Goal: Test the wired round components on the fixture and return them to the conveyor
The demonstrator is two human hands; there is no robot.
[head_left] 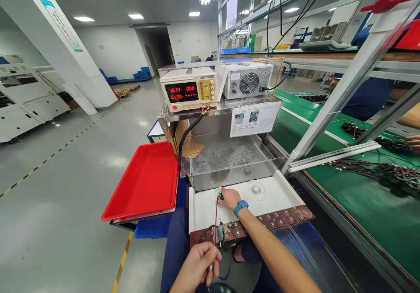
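Observation:
My right hand (pixel 229 198), with a blue watch on the wrist, reaches onto a white tray (pixel 278 194) and pinches a small part (pixel 219 195) lying on a clear round disc. A thin red wire (pixel 216 216) runs from that part down to a small clamp with wires (pixel 222 235) on a brown contact strip (pixel 282 218). My left hand (pixel 197 266) is low, near my lap, closed around a thin metal probe (pixel 210 267). A second clear disc (pixel 256 190) lies on the tray to the right of my right hand.
Behind the tray stands a clear box (pixel 229 159) under a steel shelf carrying a power supply with red digits (pixel 188 91) and a fan unit (pixel 247 83). A red tray (pixel 147 183) sits left, above a blue crate (pixel 152 228). Right: a green conveyor (pixel 361 205), wire harnesses (pixel 390 170), another person's hand (pixel 414 142).

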